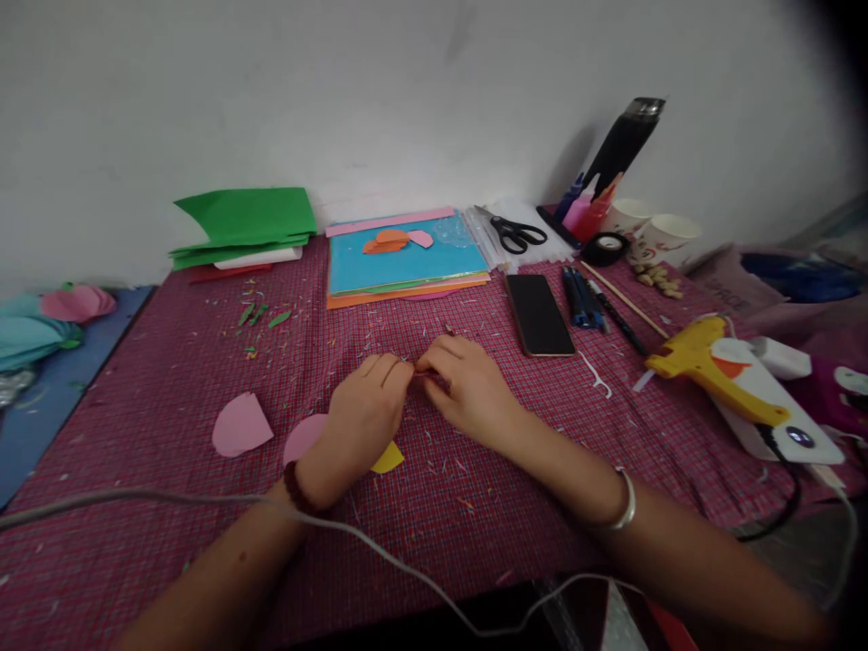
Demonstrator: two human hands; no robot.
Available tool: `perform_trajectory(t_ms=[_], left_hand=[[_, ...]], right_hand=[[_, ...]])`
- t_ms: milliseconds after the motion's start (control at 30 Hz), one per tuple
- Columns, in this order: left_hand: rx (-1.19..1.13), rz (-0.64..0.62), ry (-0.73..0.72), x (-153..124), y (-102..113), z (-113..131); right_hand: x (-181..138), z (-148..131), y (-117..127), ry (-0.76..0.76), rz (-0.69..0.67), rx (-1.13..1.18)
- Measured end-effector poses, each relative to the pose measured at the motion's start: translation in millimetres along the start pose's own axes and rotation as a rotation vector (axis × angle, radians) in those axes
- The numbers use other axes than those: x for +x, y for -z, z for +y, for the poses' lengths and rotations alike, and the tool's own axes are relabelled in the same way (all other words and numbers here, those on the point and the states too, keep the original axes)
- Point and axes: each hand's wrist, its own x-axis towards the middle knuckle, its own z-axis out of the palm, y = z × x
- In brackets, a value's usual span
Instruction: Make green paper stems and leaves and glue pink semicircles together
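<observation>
My left hand [370, 398] and my right hand [467, 384] meet over the middle of the table, fingertips pinched together. Between them shows a sliver of something small, thin and reddish, mostly hidden by the fingers. A yellow paper piece [389, 458] lies under my left hand, partly covered. Beside my left wrist is a pink paper piece [303, 438], also partly hidden. Further left rests a stack of pink rounded paper cutouts [240, 427] with one straight edge.
A phone [539, 315], scissors [512, 233] and coloured paper sheets [400, 267] lie beyond my hands. Green paper [250, 221] is back left. On the right, a yellow glue gun [712, 366] rests on a white device. A white cable [380, 556] crosses in front of me.
</observation>
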Motion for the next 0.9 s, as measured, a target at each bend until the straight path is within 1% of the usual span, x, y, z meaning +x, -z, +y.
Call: perform_trajectory(t_ms=[33,100,167,200,233,300,400,500,600,800,867,900], left_hand=[[-0.006,0.028,0.000,1,2,-1],[-0.124,0.084,0.051,3,4,-7],[-0.304,0.093,0.116,6,6,-16],[-0.381,0.073,0.134,6,6,-21],[-0.435,0.047,0.136,7,6,-26],[-0.469,-0.004,0.103,8,7,-33],[-0.402,-0.113,0.028,7,4,-38],[-0.329,-0.189,0.018,6,-1,-37],[-0.325,-0.172,0.041,5,-4,-34],[-0.440,-0.069,0.036,6,-2,-25],[-0.516,-0.027,0.054,7,2,-22],[-0.583,-0.001,0.087,7,4,-21]], right_hand=[[1,0,1,-0.011,0.037,0.031],[1,3,-2,-0.087,0.111,0.191],[2,6,-7,-0.183,0.133,0.368],[1,8,-9,-0.208,0.121,0.404],[1,10,-11,-0.207,0.097,0.393],[1,13,-13,-0.143,0.047,0.257],[0,16,-14,-0.044,-0.041,-0.030],[-1,19,-15,-0.041,-0.134,-0.175],[0,20,-16,-0.059,-0.163,-0.191],[1,16,-14,-0.048,-0.163,-0.162],[2,14,-10,-0.052,-0.137,-0.088],[2,13,-8,-0.068,-0.111,-0.003]])
